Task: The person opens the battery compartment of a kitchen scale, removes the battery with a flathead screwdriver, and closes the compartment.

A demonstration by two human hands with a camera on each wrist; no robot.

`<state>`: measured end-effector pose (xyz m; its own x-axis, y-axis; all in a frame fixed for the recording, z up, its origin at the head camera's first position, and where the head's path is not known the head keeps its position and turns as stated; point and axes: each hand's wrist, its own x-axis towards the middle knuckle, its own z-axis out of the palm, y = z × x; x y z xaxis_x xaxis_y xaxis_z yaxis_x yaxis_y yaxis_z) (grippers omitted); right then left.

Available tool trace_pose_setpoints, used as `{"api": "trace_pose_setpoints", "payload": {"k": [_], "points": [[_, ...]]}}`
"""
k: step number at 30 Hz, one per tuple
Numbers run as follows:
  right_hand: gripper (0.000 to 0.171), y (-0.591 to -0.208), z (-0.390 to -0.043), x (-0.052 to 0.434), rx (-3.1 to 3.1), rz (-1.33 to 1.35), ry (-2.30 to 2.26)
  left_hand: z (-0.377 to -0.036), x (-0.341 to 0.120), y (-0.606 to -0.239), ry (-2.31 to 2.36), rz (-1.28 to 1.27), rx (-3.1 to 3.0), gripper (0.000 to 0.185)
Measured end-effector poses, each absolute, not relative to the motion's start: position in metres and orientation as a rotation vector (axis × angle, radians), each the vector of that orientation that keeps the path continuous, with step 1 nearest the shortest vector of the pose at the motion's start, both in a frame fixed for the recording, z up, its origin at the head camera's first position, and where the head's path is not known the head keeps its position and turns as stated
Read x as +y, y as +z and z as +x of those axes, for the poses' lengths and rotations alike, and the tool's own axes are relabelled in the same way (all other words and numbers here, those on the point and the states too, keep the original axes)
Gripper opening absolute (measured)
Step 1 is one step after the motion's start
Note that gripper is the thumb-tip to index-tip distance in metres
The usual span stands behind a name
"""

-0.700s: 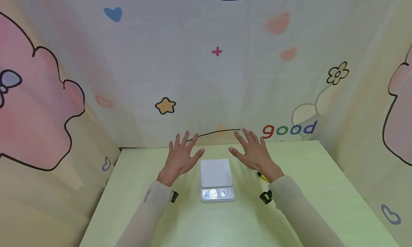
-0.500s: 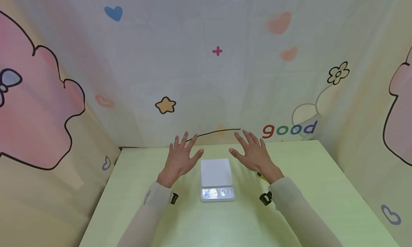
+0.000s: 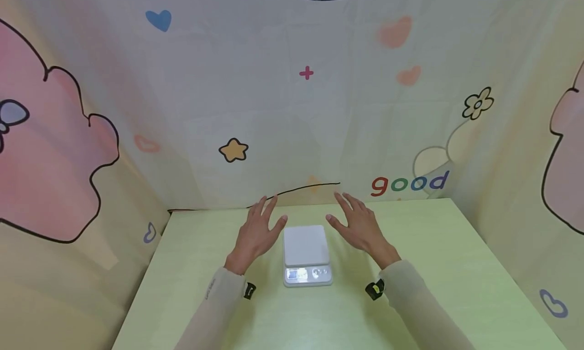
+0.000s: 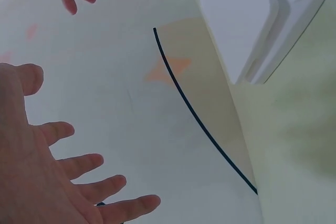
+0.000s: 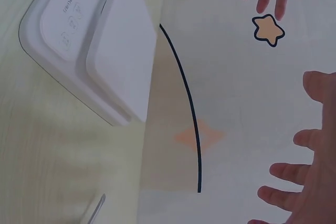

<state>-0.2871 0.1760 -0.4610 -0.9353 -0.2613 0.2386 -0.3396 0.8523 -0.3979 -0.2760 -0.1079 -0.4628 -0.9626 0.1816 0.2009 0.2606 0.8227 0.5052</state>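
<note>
From my seat at the remote feed I see both hands held out over the pale green table [image 3: 191,269], one on each side of a small white kitchen scale [image 3: 306,254]. The left hand [image 3: 255,233] has its fingers straight and spread, palm down, gripping nothing; its thumb tip comes close to the scale's far left corner, but I cannot tell whether they touch. The right hand [image 3: 358,224] mirrors it, fingers straight and loosely fanned, holding nothing, its thumb near the scale's far right corner and apart from it. The scale sits between the two hands and a little nearer the person than the fingertips, with its lit display and buttons on the edge facing the wrists and its flat weighing plate bare. In the left wrist view the left hand's spread fingers [image 4: 84,163] show against the printed backdrop [image 3: 292,111], with the scale's body off to their right. In the right wrist view the scale lies to the left of the right hand's fingers [image 5: 291,174]. Beyond both sets of fingertips the backdrop rises from the table's far edge, printed with a star, hearts and the word "good".
</note>
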Motion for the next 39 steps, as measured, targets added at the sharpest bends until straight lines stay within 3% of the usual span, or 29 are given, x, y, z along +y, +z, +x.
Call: {"api": "trace_pose_setpoints", "payload": {"k": [39], "points": [[0.067,-0.525,-0.277,0.166,-2.999,0.326,0.861,-0.264,-0.105,-0.530,-1.086,-0.197,-2.847,0.063]]}}
